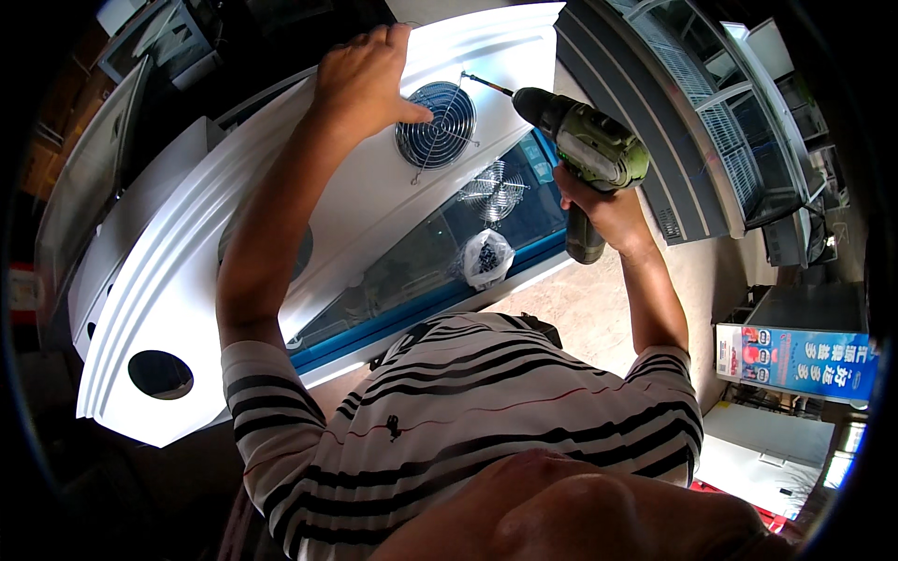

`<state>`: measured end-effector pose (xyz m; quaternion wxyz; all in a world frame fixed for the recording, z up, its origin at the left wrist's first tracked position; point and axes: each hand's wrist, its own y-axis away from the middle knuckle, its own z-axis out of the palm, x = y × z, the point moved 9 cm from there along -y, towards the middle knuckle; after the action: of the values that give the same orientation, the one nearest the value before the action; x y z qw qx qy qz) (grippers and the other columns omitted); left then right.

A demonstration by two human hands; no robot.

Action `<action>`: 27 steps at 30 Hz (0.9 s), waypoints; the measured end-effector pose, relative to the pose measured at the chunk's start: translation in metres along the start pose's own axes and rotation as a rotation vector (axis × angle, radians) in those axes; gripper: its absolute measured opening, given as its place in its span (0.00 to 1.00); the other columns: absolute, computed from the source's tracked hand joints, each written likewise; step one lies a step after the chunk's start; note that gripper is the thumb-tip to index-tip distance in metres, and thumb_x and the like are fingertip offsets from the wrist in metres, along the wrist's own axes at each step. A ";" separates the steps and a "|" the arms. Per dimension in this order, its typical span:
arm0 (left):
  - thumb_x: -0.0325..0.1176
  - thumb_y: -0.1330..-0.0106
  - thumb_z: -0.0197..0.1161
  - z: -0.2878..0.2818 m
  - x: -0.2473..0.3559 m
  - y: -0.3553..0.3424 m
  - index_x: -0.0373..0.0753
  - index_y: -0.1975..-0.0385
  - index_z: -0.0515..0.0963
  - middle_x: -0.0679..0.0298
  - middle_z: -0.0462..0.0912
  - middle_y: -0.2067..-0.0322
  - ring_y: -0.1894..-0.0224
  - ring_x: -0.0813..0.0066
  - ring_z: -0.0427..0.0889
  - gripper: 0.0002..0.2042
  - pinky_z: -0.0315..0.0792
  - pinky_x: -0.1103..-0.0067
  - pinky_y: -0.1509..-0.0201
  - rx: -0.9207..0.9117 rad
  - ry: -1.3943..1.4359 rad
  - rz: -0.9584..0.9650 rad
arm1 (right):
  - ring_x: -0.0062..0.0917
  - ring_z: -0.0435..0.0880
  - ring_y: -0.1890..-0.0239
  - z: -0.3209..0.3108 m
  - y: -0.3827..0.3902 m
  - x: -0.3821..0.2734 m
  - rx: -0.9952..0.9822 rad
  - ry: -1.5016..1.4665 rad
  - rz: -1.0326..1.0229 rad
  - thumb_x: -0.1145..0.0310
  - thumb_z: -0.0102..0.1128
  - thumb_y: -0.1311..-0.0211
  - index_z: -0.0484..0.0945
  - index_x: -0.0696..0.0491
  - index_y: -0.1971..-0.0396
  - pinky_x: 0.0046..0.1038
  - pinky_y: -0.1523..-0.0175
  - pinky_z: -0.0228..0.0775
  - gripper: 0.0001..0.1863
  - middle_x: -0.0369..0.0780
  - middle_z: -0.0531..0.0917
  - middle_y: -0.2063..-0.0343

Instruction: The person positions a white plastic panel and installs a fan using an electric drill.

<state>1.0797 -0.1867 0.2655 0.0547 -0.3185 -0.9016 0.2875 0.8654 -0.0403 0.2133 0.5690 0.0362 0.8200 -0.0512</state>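
My left hand (363, 82) is hooked over the far edge of a long white panel (360, 201), its thumb stretched onto a round wire fan guard (436, 126). Its fingertips are hidden behind that edge. The guard lies over one of the panel's round openings. My right hand (603, 210) is wrapped around the grip of a green and black cordless drill (599, 150). The drill's long bit (488, 85) points left, with its tip at the guard's far mounting loop. Whether a screw sits there is too small to tell.
Nearer me, a blue-framed glass top (383, 285) carries another fan guard (493, 194) and a plastic bag of small dark pieces (488, 259). A round hole (161, 374) pierces the panel's left end. At right stand a grey ribbed panel (645, 122) and a blue printed box (795, 360).
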 end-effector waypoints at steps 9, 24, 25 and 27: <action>0.52 0.59 0.78 0.012 -0.007 -0.002 0.40 0.38 0.62 0.50 0.74 0.45 0.45 0.54 0.77 0.48 0.68 0.59 0.41 -0.216 0.091 -0.091 | 0.15 0.76 0.78 0.004 -0.001 0.001 -0.008 -0.009 -0.037 0.71 0.64 0.42 0.77 0.56 0.66 0.20 0.72 0.67 0.07 0.33 0.79 0.77; 0.53 0.62 0.79 0.006 -0.001 -0.002 0.38 0.42 0.65 0.52 0.78 0.50 0.49 0.58 0.79 0.46 0.72 0.66 0.45 -0.119 0.071 -0.052 | 0.17 0.75 0.76 0.009 0.000 -0.001 -0.021 -0.121 -0.065 0.59 0.64 0.39 0.77 0.56 0.62 0.21 0.68 0.68 0.15 0.34 0.77 0.77; 0.52 0.61 0.79 0.009 -0.001 -0.003 0.40 0.40 0.63 0.52 0.76 0.48 0.47 0.57 0.78 0.47 0.71 0.64 0.43 -0.172 0.082 -0.077 | 0.17 0.75 0.76 0.007 0.000 0.003 -0.016 -0.122 -0.065 0.61 0.63 0.38 0.77 0.56 0.62 0.21 0.68 0.68 0.14 0.34 0.77 0.76; 0.50 0.60 0.79 0.011 -0.002 -0.003 0.41 0.38 0.62 0.52 0.75 0.46 0.45 0.57 0.77 0.48 0.69 0.63 0.41 -0.224 0.091 -0.095 | 0.17 0.74 0.75 0.004 0.000 0.009 -0.006 -0.124 -0.065 0.66 0.62 0.37 0.77 0.56 0.61 0.21 0.68 0.69 0.10 0.33 0.77 0.73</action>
<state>1.0763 -0.1949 0.2586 0.0731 -0.2921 -0.9387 0.1676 0.8655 -0.0405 0.2033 0.6167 0.0044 0.7841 -0.0694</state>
